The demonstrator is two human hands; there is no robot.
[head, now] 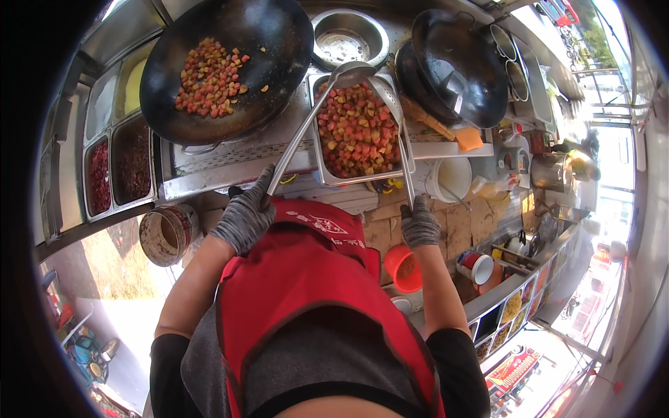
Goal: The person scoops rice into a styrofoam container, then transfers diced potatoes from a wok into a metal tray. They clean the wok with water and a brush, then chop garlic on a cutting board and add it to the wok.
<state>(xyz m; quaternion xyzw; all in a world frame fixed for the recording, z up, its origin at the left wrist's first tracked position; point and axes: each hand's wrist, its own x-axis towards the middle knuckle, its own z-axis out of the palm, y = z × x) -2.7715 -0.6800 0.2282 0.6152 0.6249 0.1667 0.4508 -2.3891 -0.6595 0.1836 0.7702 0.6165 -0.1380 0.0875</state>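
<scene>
My left hand, in a grey knitted glove, grips the handle of a steel ladle. My right hand, gloved alike, holds the handle of a perforated steel skimmer. Both tool heads meet above the far side of a rectangular steel tray. Diced pink and golden-brown food fills this tray. To its left, a large dark wok holds more of the same diced pieces. A round steel pot stands behind the tray.
Another dark wok lies at the right, by a bamboo brush and an orange sponge. Steel containers with dark red food are at the left. Below the counter are a white bucket, a red bucket and a stained bucket.
</scene>
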